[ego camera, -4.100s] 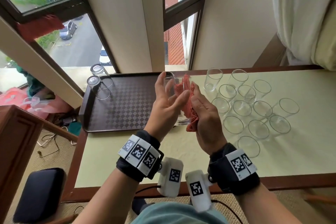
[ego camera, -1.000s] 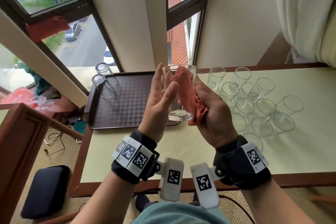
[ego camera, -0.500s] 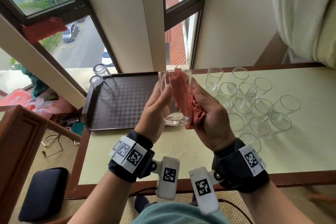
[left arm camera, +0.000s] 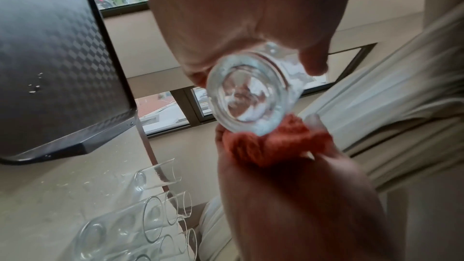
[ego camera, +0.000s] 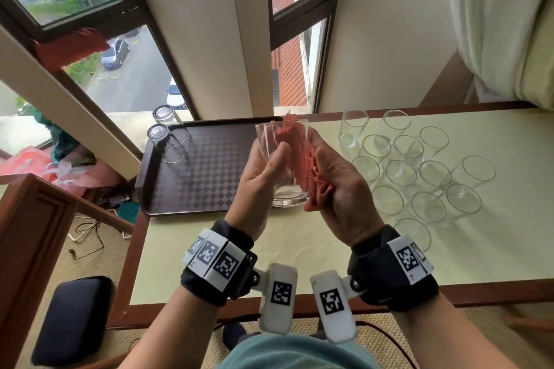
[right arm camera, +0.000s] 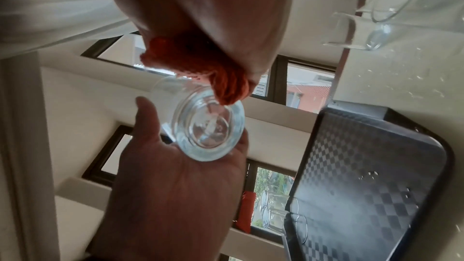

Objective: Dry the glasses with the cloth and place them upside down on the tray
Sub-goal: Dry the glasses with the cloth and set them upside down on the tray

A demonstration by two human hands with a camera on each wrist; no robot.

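Wrists come first, nearest us, each wrapped in a black band with white marker blocks, above the near edge of the pale table (ego camera: 209,249). Just beyond them we hold one clear glass (ego camera: 284,171) upright in the air, mouth up, over the table near the right end of the tray. Our left hand (ego camera: 260,177) grips it from the left, thumb curled across the near wall and palm against its side; the left wrist view shows the thick base (left arm camera: 248,96) cupped by that hand. Our right hand (ego camera: 338,186) clutches the pink cloth (ego camera: 302,159), fingers closed on it; part of the cloth is pushed down inside the glass and the rest bunches against its right wall.

To the right, on the table, a cluster of upright glasses (ego camera: 419,171) stands mouth up, close together, some touching. To the left lies the dark checkered tray (ego camera: 192,177). At its far left corner two glasses (ego camera: 163,136) stand upside down, side by side.

Farther still, behind the table, we see dark-framed windows (ego camera: 126,39) with a street and parked cars below, and a white curtain (ego camera: 494,24) at the far right.
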